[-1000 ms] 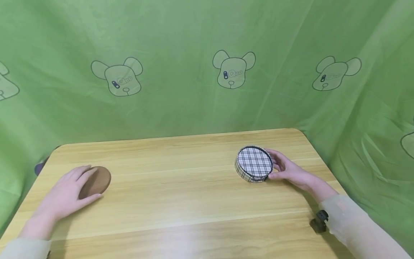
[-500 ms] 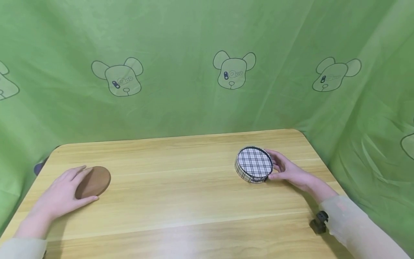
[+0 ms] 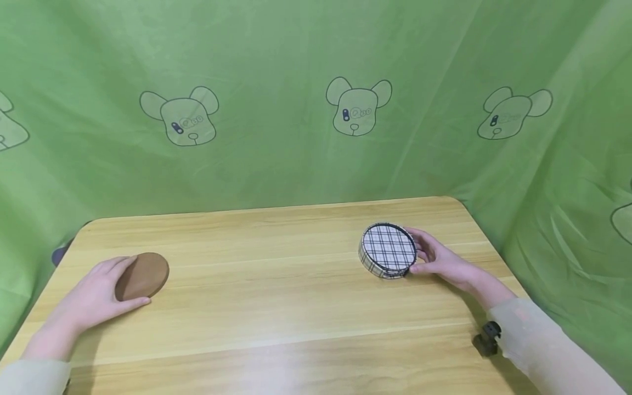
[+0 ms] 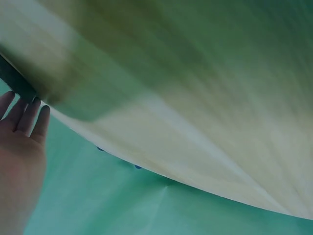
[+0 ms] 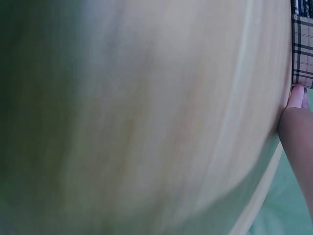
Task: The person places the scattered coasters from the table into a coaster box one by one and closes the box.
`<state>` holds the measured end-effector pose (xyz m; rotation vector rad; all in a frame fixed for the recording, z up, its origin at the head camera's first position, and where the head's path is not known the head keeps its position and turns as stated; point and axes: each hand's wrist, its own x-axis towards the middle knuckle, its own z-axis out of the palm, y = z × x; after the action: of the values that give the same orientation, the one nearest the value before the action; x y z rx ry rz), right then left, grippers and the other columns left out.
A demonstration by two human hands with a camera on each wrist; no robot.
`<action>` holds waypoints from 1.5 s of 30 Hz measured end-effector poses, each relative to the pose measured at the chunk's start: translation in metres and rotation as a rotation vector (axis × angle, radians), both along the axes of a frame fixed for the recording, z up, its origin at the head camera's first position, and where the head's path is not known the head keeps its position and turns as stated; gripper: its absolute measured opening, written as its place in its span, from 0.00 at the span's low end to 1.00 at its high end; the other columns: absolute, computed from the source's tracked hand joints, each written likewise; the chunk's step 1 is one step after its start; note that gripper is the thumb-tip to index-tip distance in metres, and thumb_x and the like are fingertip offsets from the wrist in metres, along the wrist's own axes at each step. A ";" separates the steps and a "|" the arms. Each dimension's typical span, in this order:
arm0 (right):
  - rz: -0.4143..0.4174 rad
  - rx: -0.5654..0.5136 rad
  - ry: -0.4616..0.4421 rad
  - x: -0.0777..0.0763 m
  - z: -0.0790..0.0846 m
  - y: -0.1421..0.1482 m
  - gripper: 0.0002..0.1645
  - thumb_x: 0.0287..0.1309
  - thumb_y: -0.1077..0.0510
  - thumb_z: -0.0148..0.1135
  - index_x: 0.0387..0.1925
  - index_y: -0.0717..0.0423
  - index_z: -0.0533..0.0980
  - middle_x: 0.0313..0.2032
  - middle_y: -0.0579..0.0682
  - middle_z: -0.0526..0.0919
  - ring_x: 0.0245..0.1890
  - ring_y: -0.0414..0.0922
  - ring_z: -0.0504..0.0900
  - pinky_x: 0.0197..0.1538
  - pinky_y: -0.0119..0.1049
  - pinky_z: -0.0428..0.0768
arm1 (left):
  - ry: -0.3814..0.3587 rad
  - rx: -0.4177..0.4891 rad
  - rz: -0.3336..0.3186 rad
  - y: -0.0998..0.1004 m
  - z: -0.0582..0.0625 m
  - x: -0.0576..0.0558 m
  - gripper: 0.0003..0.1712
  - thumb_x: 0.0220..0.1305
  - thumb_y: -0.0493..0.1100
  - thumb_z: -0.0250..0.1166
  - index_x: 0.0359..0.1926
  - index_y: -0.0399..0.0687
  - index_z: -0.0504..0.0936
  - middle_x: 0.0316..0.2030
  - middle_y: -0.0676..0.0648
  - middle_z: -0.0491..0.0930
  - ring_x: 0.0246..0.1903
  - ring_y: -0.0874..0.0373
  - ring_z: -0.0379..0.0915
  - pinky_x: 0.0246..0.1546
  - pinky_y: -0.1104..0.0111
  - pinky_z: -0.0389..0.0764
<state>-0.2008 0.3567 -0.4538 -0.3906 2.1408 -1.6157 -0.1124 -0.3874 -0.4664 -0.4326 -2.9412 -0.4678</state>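
Observation:
At the table's left side lies a brown round, disc-like object [image 3: 143, 277]; its exact kind is unclear. My left hand [image 3: 91, 299] lies round its left side, thumb along the near edge and index fingertip at the far edge. In the left wrist view the left hand's fingers [image 4: 39, 125] look straight, their tips against the object's dark side. On the right, a round plaid box [image 3: 388, 248] in white and black sits flat on the table. My right hand [image 3: 441, 263] holds its right side, thumb in front and fingers curled behind; some fingertips are hidden.
The light wooden table [image 3: 266, 296] has rounded far corners. Green fabric [image 3: 276, 159] printed with bear heads hangs behind it and at both sides. A small purple thing [image 3: 59, 256] shows past the table's left edge.
My left hand has drawn back slightly to the left, uncovering more of the brown disc. The right hand and the plaid box have stayed in place.

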 end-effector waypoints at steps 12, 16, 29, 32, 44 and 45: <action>-0.003 0.008 -0.001 0.000 0.003 -0.001 0.62 0.59 0.71 0.69 0.84 0.64 0.42 0.80 0.75 0.44 0.62 0.22 0.71 0.65 0.16 0.72 | -0.030 0.043 0.017 0.002 0.003 -0.007 0.62 0.41 0.56 0.87 0.67 0.18 0.70 0.60 0.18 0.75 0.60 0.21 0.69 0.59 0.30 0.72; -0.002 0.004 -0.001 0.000 0.003 -0.001 0.62 0.59 0.71 0.69 0.84 0.64 0.42 0.80 0.75 0.44 0.62 0.22 0.72 0.64 0.16 0.73 | -0.048 0.053 0.023 0.003 0.005 -0.010 0.61 0.41 0.54 0.87 0.67 0.19 0.70 0.60 0.18 0.75 0.60 0.21 0.69 0.59 0.30 0.72; -0.006 0.010 0.001 -0.001 0.001 0.000 0.62 0.59 0.71 0.70 0.84 0.63 0.42 0.81 0.74 0.44 0.62 0.22 0.71 0.65 0.15 0.71 | -0.109 0.018 0.025 0.007 0.007 -0.009 0.63 0.45 0.55 0.84 0.70 0.18 0.65 0.64 0.17 0.69 0.62 0.20 0.64 0.61 0.26 0.70; -0.005 0.008 0.002 -0.001 0.001 0.000 0.61 0.59 0.71 0.70 0.84 0.63 0.42 0.80 0.75 0.44 0.62 0.22 0.71 0.65 0.15 0.72 | -0.084 0.008 0.015 0.010 0.008 -0.009 0.63 0.44 0.56 0.84 0.70 0.19 0.65 0.64 0.18 0.69 0.63 0.22 0.64 0.60 0.26 0.71; -0.007 0.008 -0.006 0.000 0.001 0.000 0.62 0.59 0.72 0.69 0.84 0.64 0.41 0.80 0.74 0.44 0.62 0.22 0.72 0.64 0.17 0.74 | 0.022 -0.007 -0.052 0.032 0.006 -0.012 0.64 0.38 0.57 0.85 0.69 0.25 0.68 0.62 0.24 0.74 0.62 0.28 0.68 0.60 0.31 0.75; -0.006 0.007 -0.007 0.000 0.001 0.000 0.62 0.59 0.71 0.69 0.84 0.64 0.41 0.81 0.74 0.44 0.62 0.22 0.72 0.64 0.17 0.74 | 0.026 -0.009 -0.059 0.034 0.006 -0.012 0.64 0.38 0.57 0.85 0.69 0.25 0.68 0.62 0.24 0.74 0.62 0.28 0.68 0.60 0.31 0.75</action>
<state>-0.2003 0.3568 -0.4530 -0.3762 2.1440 -1.6093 -0.1249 -0.3530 -0.4603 -0.5244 -2.9137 -0.4525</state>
